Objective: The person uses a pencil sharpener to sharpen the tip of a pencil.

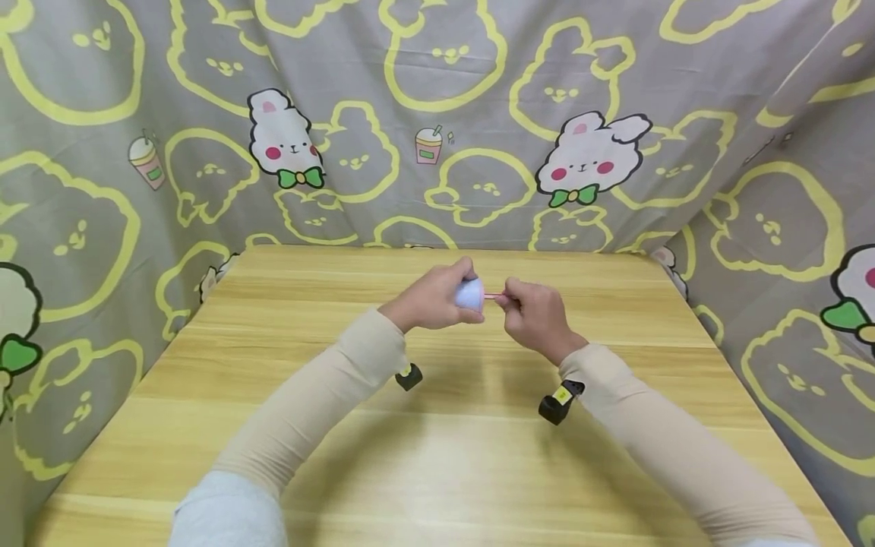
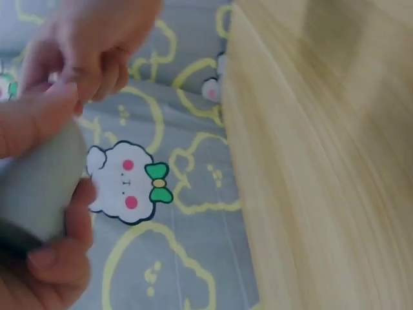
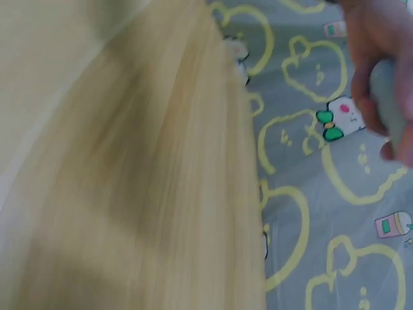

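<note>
Over the wooden table, my left hand [image 1: 432,299] holds a small rounded, cup-shaped thing [image 1: 468,295], pale blue-lavender with a pink rim facing right. Thumb and fingers wrap its sides; the left wrist view shows its smooth body [image 2: 42,187] between them. A thin pink stick or cord [image 1: 493,296] runs straight from the rim side to my right hand [image 1: 538,313], whose curled fingers pinch its other end. Whether it is stiff cannot be told. In the right wrist view, the left hand [image 3: 371,48] appears at the right edge around the rounded thing [image 3: 386,97].
The light wooden table [image 1: 437,471] spreads beneath both hands. Behind it and at its sides hangs a grey curtain [image 1: 383,68] with yellow outlines and white cartoon animals. A black wrist camera [image 1: 409,377] sits under the left wrist, another black camera [image 1: 557,406] under the right.
</note>
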`<action>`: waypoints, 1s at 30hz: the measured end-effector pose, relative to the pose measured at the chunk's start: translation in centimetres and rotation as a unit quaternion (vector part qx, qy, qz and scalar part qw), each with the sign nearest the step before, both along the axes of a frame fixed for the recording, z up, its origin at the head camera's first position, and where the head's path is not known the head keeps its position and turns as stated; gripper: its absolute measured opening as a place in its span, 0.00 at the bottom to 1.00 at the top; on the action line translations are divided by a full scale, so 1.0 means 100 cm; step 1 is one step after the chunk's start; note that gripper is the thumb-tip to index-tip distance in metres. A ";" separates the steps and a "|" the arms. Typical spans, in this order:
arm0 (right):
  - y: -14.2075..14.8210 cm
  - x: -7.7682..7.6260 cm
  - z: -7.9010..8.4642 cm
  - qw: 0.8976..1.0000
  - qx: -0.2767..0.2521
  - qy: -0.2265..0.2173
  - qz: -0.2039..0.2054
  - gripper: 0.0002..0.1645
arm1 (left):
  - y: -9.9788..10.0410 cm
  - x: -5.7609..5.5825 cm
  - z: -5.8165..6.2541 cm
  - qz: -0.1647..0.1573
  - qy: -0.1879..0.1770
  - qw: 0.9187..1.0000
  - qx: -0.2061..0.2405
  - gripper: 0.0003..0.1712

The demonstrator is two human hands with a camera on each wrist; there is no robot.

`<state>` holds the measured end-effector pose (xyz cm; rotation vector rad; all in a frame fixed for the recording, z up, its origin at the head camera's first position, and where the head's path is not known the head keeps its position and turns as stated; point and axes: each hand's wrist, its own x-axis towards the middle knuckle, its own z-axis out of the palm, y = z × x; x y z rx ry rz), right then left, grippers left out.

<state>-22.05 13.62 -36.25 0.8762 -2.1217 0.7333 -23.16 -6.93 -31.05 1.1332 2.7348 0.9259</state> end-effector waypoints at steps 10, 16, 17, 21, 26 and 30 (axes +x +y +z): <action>0.004 0.000 0.046 0.851 -0.057 -0.521 0.032 0.21 | -0.002 0.002 -0.022 -0.041 0.339 0.939 -0.052 0.22; 0.006 0.004 0.035 0.956 0.025 -0.292 -0.004 0.11 | -0.004 0.000 -0.017 -0.028 0.259 0.965 -0.026 0.25; 0.008 0.004 0.030 0.972 0.031 -0.233 -0.004 0.09 | -0.004 0.000 -0.016 -0.027 0.246 0.969 -0.021 0.25; 0.016 0.002 0.009 0.999 0.044 0.002 -0.002 0.10 | -0.003 -0.001 -0.012 -0.024 0.211 0.977 -0.013 0.26; 0.020 -0.010 -0.007 0.974 0.002 0.225 -0.026 0.14 | 0.000 0.001 -0.007 -0.020 0.176 0.984 -0.010 0.27; 0.013 -0.021 -0.014 0.954 -0.052 0.295 -0.016 0.15 | 0.002 0.003 -0.003 -0.024 0.127 0.992 0.008 0.28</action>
